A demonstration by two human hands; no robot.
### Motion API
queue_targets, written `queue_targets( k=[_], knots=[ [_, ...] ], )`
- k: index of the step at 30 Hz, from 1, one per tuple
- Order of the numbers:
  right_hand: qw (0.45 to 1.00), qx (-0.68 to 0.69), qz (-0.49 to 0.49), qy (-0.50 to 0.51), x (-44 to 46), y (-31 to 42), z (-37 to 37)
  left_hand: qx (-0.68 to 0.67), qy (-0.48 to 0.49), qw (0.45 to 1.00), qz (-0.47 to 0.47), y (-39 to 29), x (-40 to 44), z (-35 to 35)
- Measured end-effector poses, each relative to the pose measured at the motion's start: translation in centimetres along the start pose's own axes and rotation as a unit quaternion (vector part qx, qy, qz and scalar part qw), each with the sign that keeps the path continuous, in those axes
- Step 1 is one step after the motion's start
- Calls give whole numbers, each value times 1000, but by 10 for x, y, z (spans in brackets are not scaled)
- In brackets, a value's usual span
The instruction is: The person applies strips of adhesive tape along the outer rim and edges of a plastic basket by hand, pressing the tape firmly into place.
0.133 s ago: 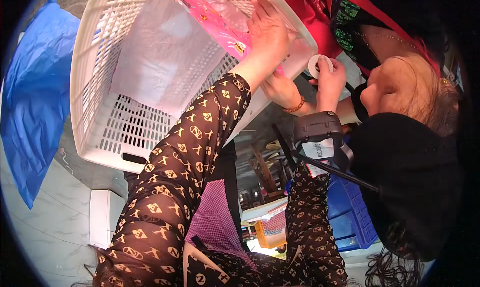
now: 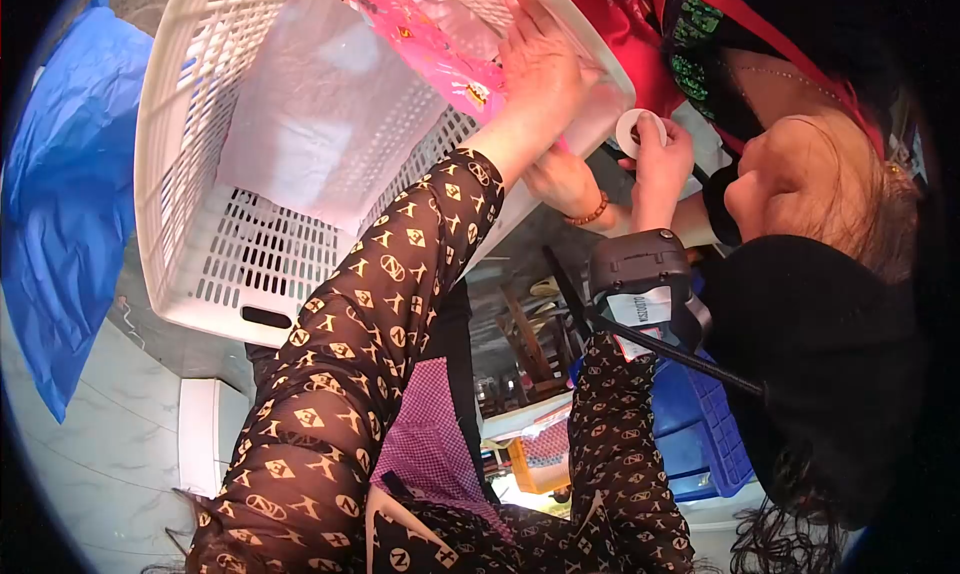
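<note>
My left hand (image 2: 545,74) reaches over the white plastic basket (image 2: 185,304). Its fingers are stretched out along the basket's right wall, beside a pink printed plastic bag (image 2: 425,44). My right hand (image 2: 662,169) is closed on a white roll of tape (image 2: 640,132), just outside the basket's rim; its forearm passes behind a black device. Between my hands, a co-worker's hand (image 2: 565,184) with a beaded bracelet is at the basket's outer side, its fingertips partly hidden behind my left wrist. A translucent plastic liner (image 2: 310,114) lies inside the basket.
A co-worker in a black cap (image 2: 820,364) leans in close at the right, with a black device (image 2: 645,264) near my right forearm. A blue plastic sheet (image 2: 70,194) hangs at the left. A blue crate (image 2: 715,424) stands at the lower right.
The basket has shifted very slightly to the left in view. Both my hands stay nearly where they were, the right one with the roll of tape.
</note>
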State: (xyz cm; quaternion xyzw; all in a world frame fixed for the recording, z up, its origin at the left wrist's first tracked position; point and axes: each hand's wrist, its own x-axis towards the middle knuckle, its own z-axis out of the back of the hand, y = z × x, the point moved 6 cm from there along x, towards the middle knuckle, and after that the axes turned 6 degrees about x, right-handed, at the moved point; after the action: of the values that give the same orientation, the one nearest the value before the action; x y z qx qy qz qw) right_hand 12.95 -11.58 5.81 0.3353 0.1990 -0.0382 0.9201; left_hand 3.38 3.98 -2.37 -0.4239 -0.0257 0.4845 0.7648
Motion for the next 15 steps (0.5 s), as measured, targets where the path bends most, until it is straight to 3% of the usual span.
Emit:
queue_targets(
  k=[5, 10, 15],
  knots=[
    [1000, 2, -17, -2, -1, 0, 1, 8, 7, 1000, -9, 2, -1, -3],
    [999, 35, -23, 0, -1, -1, 2, 14, -56, 998, -3, -3, -5, -9],
    [998, 60, -28, 3, -4, 0, 4, -5, -7, 1000, 7, -3, -4, -10]
  ],
)
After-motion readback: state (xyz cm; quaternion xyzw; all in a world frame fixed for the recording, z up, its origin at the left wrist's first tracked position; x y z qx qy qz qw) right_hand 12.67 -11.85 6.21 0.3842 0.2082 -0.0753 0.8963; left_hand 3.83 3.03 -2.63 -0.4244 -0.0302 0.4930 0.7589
